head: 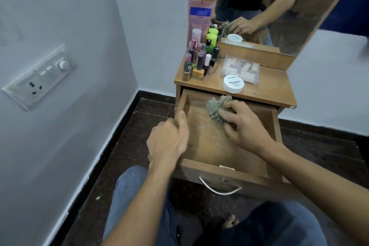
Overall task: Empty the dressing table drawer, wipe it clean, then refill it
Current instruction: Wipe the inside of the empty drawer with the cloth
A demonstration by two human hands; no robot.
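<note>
Inside drawer (pixel 209 142), crumpled cloth (pixel 214 107)

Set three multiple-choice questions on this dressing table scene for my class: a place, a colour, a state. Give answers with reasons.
1. Where is the white jar? A on the floor; B on the table top, before the clear box; C on the person's lap.
2. What colour is the cloth? A red; B blue; C grey-green.
3. How is the drawer? A pulled open, bottles out on the top; B shut; C open, full of bottles.
Answers: 1 B, it stands on the top by the box. 2 C, the bunched cloth under the right hand is grey-green. 3 A, the left hand grips its left wall; its wooden floor shows.
</note>
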